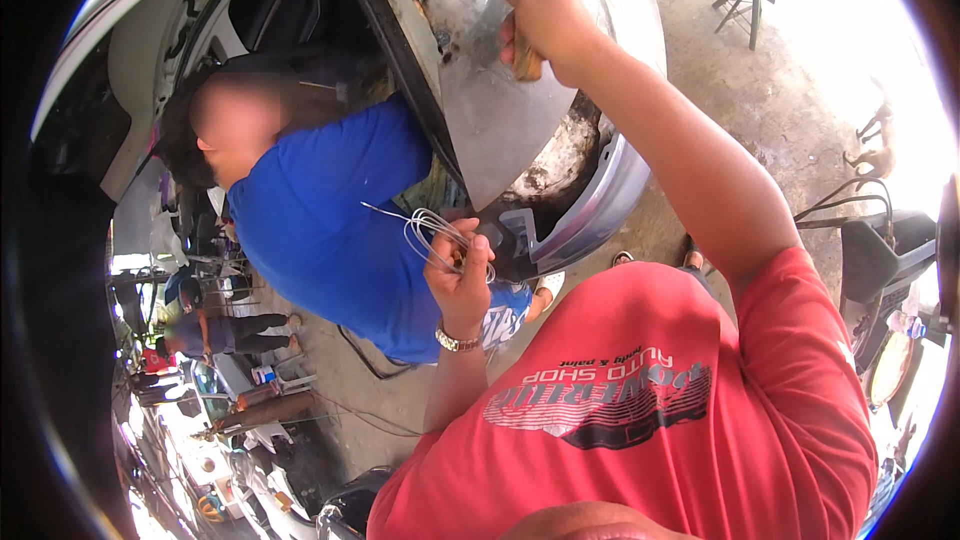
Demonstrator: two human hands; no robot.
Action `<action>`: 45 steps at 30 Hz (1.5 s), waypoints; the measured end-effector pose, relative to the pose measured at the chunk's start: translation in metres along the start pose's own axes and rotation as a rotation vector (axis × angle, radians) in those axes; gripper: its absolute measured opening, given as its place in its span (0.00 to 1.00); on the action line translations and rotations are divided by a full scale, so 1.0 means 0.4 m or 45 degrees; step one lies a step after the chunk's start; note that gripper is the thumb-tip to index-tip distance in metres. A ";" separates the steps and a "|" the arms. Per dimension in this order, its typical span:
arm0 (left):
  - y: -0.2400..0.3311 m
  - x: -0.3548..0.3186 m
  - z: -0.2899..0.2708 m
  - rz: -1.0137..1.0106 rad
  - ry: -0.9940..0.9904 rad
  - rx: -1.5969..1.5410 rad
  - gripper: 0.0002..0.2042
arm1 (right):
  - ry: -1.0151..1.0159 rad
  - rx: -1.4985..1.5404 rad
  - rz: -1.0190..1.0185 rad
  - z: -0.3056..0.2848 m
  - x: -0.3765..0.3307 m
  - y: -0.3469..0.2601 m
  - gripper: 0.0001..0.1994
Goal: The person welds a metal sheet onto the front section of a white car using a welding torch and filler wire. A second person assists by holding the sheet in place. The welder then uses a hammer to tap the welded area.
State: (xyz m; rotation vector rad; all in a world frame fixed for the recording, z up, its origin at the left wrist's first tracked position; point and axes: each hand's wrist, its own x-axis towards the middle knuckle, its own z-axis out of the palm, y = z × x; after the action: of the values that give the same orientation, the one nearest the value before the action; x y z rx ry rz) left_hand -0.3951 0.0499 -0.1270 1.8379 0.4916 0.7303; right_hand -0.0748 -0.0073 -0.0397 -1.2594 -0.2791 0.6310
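My right hand (pixel 552 28) is closed around the wooden handle of a hammer (pixel 526 66), above a car's bare grey body panel (pixel 490 130). Only a dark bit of the hammer's head shows at the upper edge of the view. Lower and to the left, my left hand (pixel 460 278) grips a loose coil of thin silvery wire (pixel 424 225), one end of which sticks out to the left. That coil hangs between the panel's lower tip and the back of a person in a blue shirt (pixel 330 220).
The person in blue leans into the car's door opening (pixel 385 30), close beside my left hand. A curved grey body edge (pixel 610 195) borders a rusty hollow (pixel 560 155). At right stands a dark machine with cables (pixel 885 250). Another person (pixel 230 333) is farther off at left, among workshop clutter.
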 end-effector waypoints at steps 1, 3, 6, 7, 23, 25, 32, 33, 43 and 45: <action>-0.005 -0.004 -0.003 0.006 0.009 -0.010 0.11 | 0.030 0.023 -0.044 -0.003 0.005 -0.007 0.15; -0.006 -0.005 -0.002 0.002 0.014 -0.029 0.11 | 0.052 0.010 -0.068 -0.003 0.017 -0.007 0.14; -0.003 -0.008 0.000 -0.015 0.016 -0.047 0.11 | 0.038 -0.007 0.006 0.008 0.021 0.005 0.14; -0.006 -0.018 -0.005 -0.014 0.028 -0.044 0.11 | 0.040 0.046 0.041 0.010 0.008 -0.001 0.13; 0.001 -0.062 -0.016 -0.064 0.047 -0.043 0.10 | 0.105 0.150 0.054 0.011 0.017 0.003 0.12; -0.007 -0.059 -0.015 -0.058 0.039 -0.047 0.10 | 0.129 0.151 0.034 0.025 0.012 0.015 0.12; -0.009 -0.045 -0.006 -0.070 0.004 -0.063 0.11 | 0.143 0.068 -0.060 0.028 0.026 0.013 0.12; -0.008 -0.047 -0.006 -0.070 0.010 -0.062 0.11 | -0.061 0.029 0.070 0.019 0.016 0.007 0.13; -0.003 -0.049 -0.015 -0.069 0.013 -0.017 0.10 | 0.043 0.167 -0.014 0.030 0.014 -0.036 0.13; -0.003 -0.051 -0.016 -0.073 0.014 -0.032 0.11 | 0.049 0.149 -0.043 0.032 0.022 -0.047 0.14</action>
State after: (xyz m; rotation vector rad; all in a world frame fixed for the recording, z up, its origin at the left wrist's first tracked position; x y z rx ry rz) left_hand -0.4142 0.0417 -0.1315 1.7901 0.5375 0.7053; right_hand -0.0691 0.0050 -0.0194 -1.1515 -0.2276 0.5854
